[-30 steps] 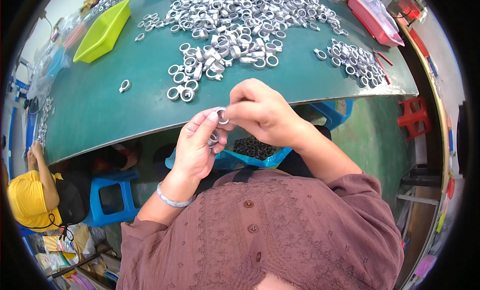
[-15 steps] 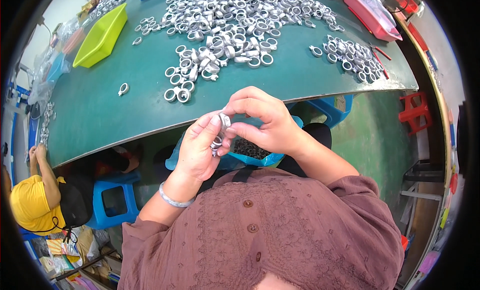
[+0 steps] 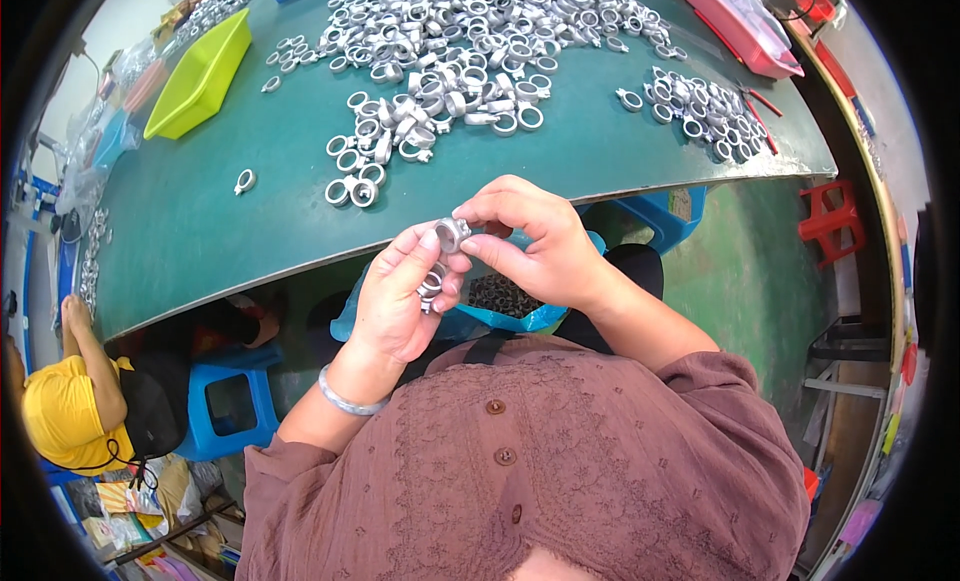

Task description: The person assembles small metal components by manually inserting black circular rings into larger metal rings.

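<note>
My left hand [image 3: 392, 299] and my right hand [image 3: 535, 243] meet just off the near edge of the green table [image 3: 200, 231]. Between their fingertips they pinch one silver metal ring [image 3: 451, 232], turned on its side. More silver rings [image 3: 431, 284] are tucked in my left palm. Below the hands, on my lap, a blue bag [image 3: 520, 316] holds small dark parts [image 3: 497, 294]. A silver bangle [image 3: 343, 398] circles my left wrist.
A big heap of silver rings [image 3: 450, 51] covers the table's far half, with a smaller group [image 3: 705, 116] at the right and a lone ring [image 3: 243, 182] at the left. A lime tray [image 3: 200, 71], a red tray [image 3: 745, 26], blue stools [image 3: 230, 401] and a person in yellow [image 3: 65, 411] surround it.
Both hands have lowered slightly toward my lap. The pinched ring has been turned from face-on to lying on its side between the fingertips.
</note>
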Available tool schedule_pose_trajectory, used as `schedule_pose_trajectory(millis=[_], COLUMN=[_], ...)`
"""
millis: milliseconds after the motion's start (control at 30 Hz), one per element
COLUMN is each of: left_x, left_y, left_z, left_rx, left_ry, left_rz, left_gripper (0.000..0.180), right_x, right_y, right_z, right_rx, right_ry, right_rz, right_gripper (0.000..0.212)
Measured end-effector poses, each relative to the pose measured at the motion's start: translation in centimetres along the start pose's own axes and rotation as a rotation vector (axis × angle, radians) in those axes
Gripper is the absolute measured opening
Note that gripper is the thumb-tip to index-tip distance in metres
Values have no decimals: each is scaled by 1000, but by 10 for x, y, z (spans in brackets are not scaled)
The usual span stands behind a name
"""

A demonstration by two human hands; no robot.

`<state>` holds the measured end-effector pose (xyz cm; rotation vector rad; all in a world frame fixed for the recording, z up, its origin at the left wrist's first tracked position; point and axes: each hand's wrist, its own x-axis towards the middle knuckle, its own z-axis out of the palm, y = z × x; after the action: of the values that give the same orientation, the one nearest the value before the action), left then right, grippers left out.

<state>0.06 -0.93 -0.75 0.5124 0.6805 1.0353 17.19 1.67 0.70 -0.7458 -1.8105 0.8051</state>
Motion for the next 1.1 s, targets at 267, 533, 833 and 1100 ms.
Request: schedule_pose_trajectory(millis=[267,533,833,1100], left_x=[1,2,2,2], left_y=[1,0,0,-1], left_z=[3,3,4,4], left_rx=[40,47,47,63], left_ry=[-15,-44,-57,-81], left_rz=[23,40,41,62], left_gripper=[18,19,20,21], right_x=[-4,-6,-6,-5], right_y=[0,3,2,1], right_z=[-4,-6,-5,-9], right_rx=[107,132,285,226], right_ry=[-21,-22,-10,-21], right_rz=[121,143,265,239], right_gripper=[16,16,14,12])
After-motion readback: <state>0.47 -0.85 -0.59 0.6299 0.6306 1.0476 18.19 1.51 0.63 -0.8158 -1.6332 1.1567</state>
